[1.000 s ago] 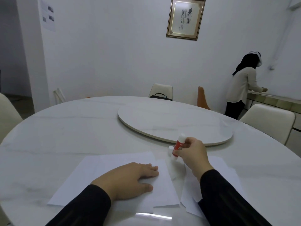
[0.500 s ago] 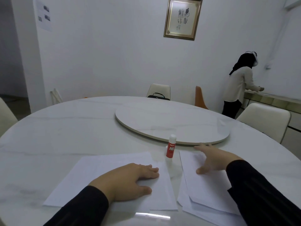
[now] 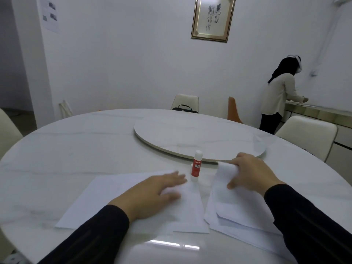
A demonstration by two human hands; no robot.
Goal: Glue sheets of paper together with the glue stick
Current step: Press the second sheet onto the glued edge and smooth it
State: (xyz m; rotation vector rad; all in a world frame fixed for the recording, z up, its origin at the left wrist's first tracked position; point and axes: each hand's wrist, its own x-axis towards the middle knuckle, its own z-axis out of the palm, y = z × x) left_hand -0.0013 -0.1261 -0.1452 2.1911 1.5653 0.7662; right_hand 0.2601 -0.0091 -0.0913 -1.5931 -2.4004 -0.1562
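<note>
left hand (image 3: 162,189) motion-blurred; right paper stack (image 3: 245,220) partly under sleeve.

White walls; framed calligraphy (image 3: 211,18) hangs on the far wall. Round marble table (image 3: 76,149) carries a turntable (image 3: 190,138). Cream chairs (image 3: 306,136) surround it. A person (image 3: 276,98) stands at a right-hand counter (image 3: 320,111).

Your left hand (image 3: 156,191): palm down, fingers straight and together, pointing away from you, slightly blurred. Left forearm in a dark sleeve, entering from the lower left. Your right hand (image 3: 249,174): fingers curled, thumb tucked toward you, pinching a raised paper edge. Right forearm in a dark sleeve, entering from the lower right.
</note>
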